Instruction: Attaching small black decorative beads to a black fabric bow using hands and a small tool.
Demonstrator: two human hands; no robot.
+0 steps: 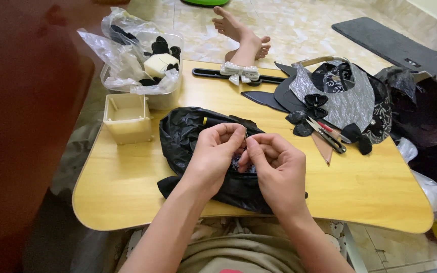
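Black, thin and crinkled, the plastic bag (188, 136) lies at the middle of the wooden tabletop (127, 192), and both hands work just above it. The left hand (213, 151) and right hand (274, 164) meet fingertip to fingertip, pinched shut on a small dark fabric piece (239, 161) with a pale fleck, mostly hidden between them; a fine thread seems to rise from the pinch, though it is too thin to be sure. Such a piece looks light, soft and limp, so in my judgement it needs a fingertip pinch close to the spot being worked, or it will fold and slip. The bag beneath is slick and would slide if pushed.

At 2 o'clock from the hands lie small snips (327, 134) beside black bows (315, 106) and silver-grey fabric (340, 96). At 10 o'clock stand a cream square box (126, 119) and a clear tub (170, 96) of black pieces. At 12 o'clock a white bow (238, 72) sits on a black band.
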